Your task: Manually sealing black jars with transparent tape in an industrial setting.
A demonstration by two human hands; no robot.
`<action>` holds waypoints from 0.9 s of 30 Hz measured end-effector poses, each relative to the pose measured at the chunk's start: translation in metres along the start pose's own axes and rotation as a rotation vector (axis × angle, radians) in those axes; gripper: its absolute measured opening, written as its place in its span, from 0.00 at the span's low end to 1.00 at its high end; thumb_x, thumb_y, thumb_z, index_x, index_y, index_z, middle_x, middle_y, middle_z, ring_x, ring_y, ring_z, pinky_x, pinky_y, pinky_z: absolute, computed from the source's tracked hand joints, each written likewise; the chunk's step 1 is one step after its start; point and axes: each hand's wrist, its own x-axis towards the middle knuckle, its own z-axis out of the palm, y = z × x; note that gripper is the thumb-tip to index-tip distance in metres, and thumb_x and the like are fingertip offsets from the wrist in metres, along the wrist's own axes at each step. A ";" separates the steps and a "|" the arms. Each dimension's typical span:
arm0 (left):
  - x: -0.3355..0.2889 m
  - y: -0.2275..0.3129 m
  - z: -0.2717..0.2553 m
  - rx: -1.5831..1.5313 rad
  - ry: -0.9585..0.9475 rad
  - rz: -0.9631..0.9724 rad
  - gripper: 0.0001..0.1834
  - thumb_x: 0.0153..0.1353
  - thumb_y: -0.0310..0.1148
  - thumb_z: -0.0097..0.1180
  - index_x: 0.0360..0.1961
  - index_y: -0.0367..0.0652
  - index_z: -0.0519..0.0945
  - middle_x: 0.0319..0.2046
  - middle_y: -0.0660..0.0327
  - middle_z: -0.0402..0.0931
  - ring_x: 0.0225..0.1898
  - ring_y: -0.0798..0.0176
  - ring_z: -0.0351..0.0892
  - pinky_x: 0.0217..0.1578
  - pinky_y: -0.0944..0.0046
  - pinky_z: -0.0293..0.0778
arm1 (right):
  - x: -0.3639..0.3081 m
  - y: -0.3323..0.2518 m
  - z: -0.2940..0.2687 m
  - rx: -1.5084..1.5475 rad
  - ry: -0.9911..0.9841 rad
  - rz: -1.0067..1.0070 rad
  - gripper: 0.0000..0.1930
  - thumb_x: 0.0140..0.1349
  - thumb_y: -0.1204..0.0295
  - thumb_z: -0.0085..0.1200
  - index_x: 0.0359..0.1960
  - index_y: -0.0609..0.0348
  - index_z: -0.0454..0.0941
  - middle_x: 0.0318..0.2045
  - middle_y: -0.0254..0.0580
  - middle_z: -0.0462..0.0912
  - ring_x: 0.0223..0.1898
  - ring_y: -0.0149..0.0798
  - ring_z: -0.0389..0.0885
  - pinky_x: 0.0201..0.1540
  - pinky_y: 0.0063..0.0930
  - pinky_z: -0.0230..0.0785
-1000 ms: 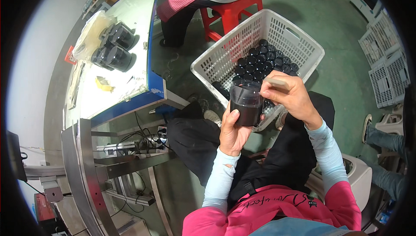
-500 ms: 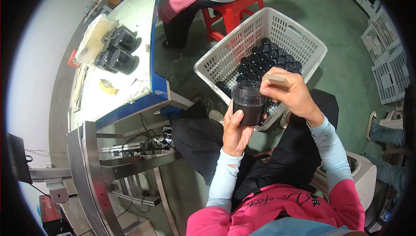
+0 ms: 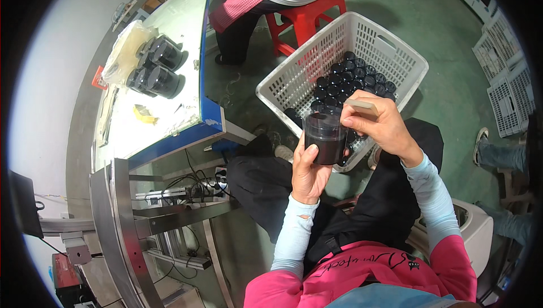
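In front of my lap, my left hand (image 3: 309,177) is closed round the lower part of a dark jar (image 3: 328,148) with a clear, see-through upper wall. The jar stands nearly upright in the grip. My right hand (image 3: 383,127) is closed in a pinch beside its rim, fingertips touching or very near the jar's right edge. A flat beige strip (image 3: 362,106) sticks out of the right hand's grip; its lower end is hidden by the fingers. Just beyond the hands, several black jars (image 3: 353,76) lie in a white plastic crate (image 3: 390,45).
On the left is a lit white table (image 3: 169,110) with a blue edge, holding more dark jars (image 3: 162,82) and a pale plastic bag (image 3: 125,53). A person sits on a red stool (image 3: 305,16) ahead. A metal frame (image 3: 121,212) and cables are at lower left.
The view has shifted slightly, so the crate and table sit a little lower and to the right. Both hands keep nearly the same grip and place on the jar.
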 end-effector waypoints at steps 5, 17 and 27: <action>-0.001 0.000 0.004 0.081 0.060 0.018 0.30 0.52 0.37 0.54 0.55 0.38 0.59 0.49 0.50 0.66 0.47 0.51 0.70 0.42 0.48 0.70 | 0.001 0.000 -0.001 -0.024 -0.004 0.010 0.03 0.54 0.77 0.54 0.28 0.64 0.76 0.28 0.30 0.70 0.26 0.21 0.69 0.27 0.14 0.60; 0.004 0.002 0.012 0.985 0.220 0.671 0.43 0.39 0.22 0.62 0.58 0.36 0.54 0.57 0.51 0.56 0.58 0.57 0.57 0.57 0.61 0.57 | -0.006 0.014 -0.010 0.230 0.200 0.188 0.16 0.53 0.76 0.53 0.45 0.66 0.70 0.35 0.39 0.76 0.19 0.19 0.63 0.20 0.11 0.57; 0.001 0.007 0.000 1.118 0.215 0.745 0.39 0.40 0.25 0.64 0.55 0.36 0.58 0.54 0.54 0.59 0.55 0.59 0.60 0.56 0.61 0.58 | -0.005 0.028 0.005 0.417 0.114 0.264 0.20 0.54 0.75 0.55 0.48 0.67 0.68 0.39 0.42 0.77 0.18 0.18 0.65 0.17 0.09 0.56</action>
